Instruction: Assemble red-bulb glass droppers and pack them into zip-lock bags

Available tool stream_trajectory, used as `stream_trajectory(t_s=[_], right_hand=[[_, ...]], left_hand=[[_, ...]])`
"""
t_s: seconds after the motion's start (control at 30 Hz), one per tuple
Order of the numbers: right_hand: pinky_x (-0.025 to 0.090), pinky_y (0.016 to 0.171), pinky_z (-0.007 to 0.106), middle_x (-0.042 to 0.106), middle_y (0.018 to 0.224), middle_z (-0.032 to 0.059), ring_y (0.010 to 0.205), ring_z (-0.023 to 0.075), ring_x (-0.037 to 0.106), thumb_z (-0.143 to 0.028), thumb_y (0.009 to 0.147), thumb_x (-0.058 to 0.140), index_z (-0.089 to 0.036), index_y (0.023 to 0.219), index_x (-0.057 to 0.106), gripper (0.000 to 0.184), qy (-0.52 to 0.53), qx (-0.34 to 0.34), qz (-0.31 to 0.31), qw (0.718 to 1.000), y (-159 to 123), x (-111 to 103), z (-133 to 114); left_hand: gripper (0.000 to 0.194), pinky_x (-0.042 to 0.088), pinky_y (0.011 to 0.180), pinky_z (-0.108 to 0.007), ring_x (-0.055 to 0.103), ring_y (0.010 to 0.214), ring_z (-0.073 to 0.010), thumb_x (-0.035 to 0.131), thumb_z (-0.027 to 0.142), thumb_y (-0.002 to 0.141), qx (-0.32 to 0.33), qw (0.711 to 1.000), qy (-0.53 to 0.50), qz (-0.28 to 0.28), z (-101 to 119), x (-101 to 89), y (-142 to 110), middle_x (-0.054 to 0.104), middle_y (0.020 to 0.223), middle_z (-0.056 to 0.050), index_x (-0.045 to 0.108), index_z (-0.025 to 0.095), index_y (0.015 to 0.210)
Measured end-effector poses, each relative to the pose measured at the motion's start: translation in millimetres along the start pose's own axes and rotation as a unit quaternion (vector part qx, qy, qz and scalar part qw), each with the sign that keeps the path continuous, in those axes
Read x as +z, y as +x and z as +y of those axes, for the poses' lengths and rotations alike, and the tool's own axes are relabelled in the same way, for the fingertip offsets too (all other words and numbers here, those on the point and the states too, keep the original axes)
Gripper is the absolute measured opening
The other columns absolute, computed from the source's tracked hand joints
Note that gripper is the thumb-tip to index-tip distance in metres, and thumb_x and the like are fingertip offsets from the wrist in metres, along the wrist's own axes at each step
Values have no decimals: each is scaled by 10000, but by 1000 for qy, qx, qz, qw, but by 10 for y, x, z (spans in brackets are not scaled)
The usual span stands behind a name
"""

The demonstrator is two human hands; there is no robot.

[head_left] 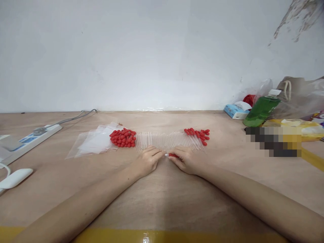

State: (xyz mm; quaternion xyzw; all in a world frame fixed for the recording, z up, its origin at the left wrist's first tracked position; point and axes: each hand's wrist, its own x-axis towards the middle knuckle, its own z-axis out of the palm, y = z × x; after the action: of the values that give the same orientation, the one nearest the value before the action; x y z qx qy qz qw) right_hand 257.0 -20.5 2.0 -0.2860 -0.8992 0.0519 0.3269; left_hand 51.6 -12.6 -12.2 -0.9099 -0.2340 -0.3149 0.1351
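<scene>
1. Our right hand [186, 160] is gripping a red bulb [174, 155], short of the table's [154, 202] far edge.
2. Our left hand [150, 160] is resting, fingers bent, beside clear tubes [162, 139]; we cannot tell its grip.

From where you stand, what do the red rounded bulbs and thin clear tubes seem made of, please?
Red rounded bulbs: probably matte rubber, from their dull, opaque surface. Thin clear tubes: smooth plastic or glass, unclear which; transparent with glints.
</scene>
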Motion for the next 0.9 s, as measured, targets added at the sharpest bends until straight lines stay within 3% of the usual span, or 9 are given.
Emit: stream_trajectory(t_s=[0.17,0.3,0.4,0.5,0.57,0.63,0.77,0.9], right_hand=[[451,706,277,594,841,47,776,133,553,-248,835,454,-204,952,600,193,118,42,26,992,61,-21,47],[460,654,278,590,784,24,715,131,560,-361,721,604,-196,990,551,320,263,165,127,942,131,-87,206],[449,611,262,595,735,21,659,124,554,-466,669,616,-175,886,575,365,324,245,167,898,204,-388,429],[431,647,251,591,705,13,655,110,529,-509,735,516,-184,934,611,393,255,277,208,903,259,-838,728],[414,628,239,576,653,6,642,111,514,-500,743,503,-171,908,624,387,187,297,177,919,262,-1048,940],[399,583,218,577,628,6,606,103,509,-449,746,521,-155,861,614,329,132,335,111,926,239,-1098,1126],[347,473,190,597,607,6,468,73,475,-373,760,520,-145,835,569,245,40,391,-23,919,175,-847,1346],[341,501,193,625,666,24,552,99,528,-425,745,513,-160,816,584,284,-93,391,-26,915,123,-677,1382]], left_hand=[[222,473,716,-307,571,777,-166,434,162,845,-62,997,-43,14,21,28,13,633,869,-74,542,150,1039],[338,441,816,-346,555,902,-187,449,243,848,-98,991,-92,7,29,-37,47,616,983,-71,465,180,1180],[384,410,863,-378,521,988,-205,391,270,868,-155,982,-110,10,15,-103,68,575,1070,-88,405,180,1241],[334,409,846,-380,520,962,-207,378,285,871,-191,977,-97,20,0,-115,76,582,1020,-88,467,167,1170],[293,408,831,-375,521,940,-206,386,290,868,-194,977,-83,17,-2,-99,78,587,994,-82,512,168,1104],[265,405,818,-373,521,923,-203,394,292,866,-189,979,-69,12,1,-80,80,590,979,-74,542,176,1052],[238,396,807,-365,516,904,-192,399,282,867,-188,981,-48,7,3,-63,81,590,958,-64,569,176,996],[215,385,808,-366,507,906,-194,431,286,852,-192,981,-30,7,9,-56,79,581,956,-61,574,180,972]])
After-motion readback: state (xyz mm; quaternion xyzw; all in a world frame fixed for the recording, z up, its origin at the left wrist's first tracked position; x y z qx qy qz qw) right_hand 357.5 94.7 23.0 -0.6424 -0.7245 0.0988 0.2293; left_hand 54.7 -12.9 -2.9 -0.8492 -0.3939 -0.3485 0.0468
